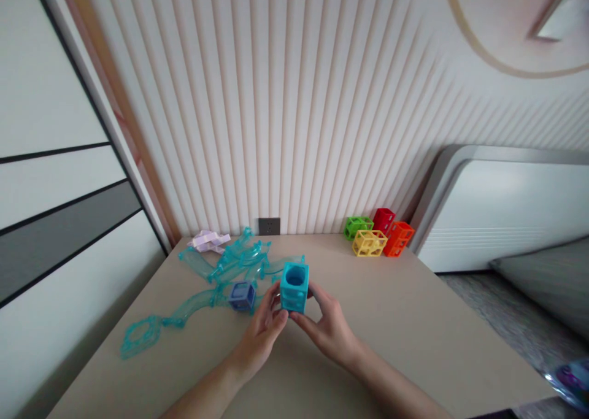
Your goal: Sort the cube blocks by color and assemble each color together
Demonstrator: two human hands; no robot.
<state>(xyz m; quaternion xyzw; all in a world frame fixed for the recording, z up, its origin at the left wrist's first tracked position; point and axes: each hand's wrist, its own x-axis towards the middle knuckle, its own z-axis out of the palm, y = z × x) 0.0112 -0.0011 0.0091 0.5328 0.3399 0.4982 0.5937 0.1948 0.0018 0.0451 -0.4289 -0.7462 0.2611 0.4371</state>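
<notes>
Between my two hands is a turquoise hollow toy block, upright, with a round hole in its top face. My left hand grips its left side, thumb at the lower front edge. On the right side my right hand closes on the same block, its thumb also low at the front. A blue-violet cube frame stands just left of my left hand. Behind and beside it lie several translucent teal track pieces, some overlapping; one with a ring end reaches toward the table's left edge.
Pale purple pieces lie at the back left of the table. Green, yellow, red and orange frame blocks stand at the back right. A ribbed wall with a dark socket rises behind; a bed headboard is right.
</notes>
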